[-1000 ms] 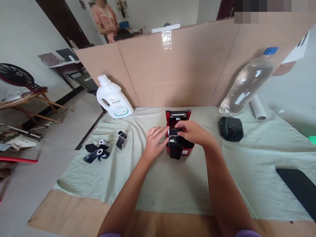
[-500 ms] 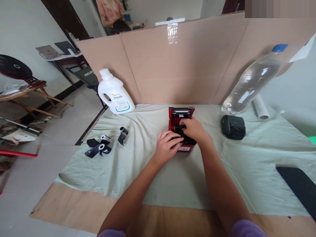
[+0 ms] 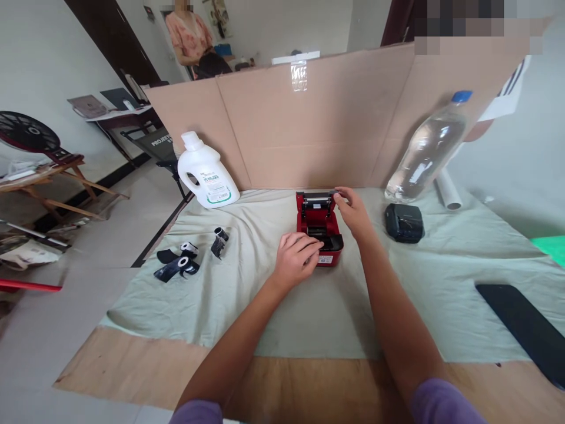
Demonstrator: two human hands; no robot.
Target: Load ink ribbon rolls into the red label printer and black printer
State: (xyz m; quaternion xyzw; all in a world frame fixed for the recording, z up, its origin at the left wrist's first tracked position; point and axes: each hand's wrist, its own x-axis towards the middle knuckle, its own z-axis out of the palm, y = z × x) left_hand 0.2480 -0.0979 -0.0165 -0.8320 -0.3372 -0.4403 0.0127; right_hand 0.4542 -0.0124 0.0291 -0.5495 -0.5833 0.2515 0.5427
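Observation:
A small red and black portable printer [image 3: 331, 258] stands on the cloth in front of me, its lid [image 3: 316, 201] raised at the back. A roller shows on the lid, and a dark part lies in the open bay. My left hand [image 3: 296, 258] is laid over the printer's front left side, fingers slightly bent and holding it; its thumb is hidden. With thumb and fingers, my right hand [image 3: 350, 213] grips the lid's upper right corner. Three black rolls with pale cores, one of them a short roll [image 3: 219, 242], lie at the left with loose ends curling out.
Against the cardboard screen [image 3: 309, 135] stand a white jug [image 3: 206, 176] and, leaning, a large clear bottle [image 3: 428, 153]. A black device [image 3: 404, 223] and a white tube [image 3: 449, 191] lie right of the printer. A phone [image 3: 521, 327] rests nearer. Behind the screen stands a person [image 3: 189, 38].
My right hand has left the printer's bay and moved up and back to the lid's right corner. My left hand stays at the front left. The camera view has shifted slightly.

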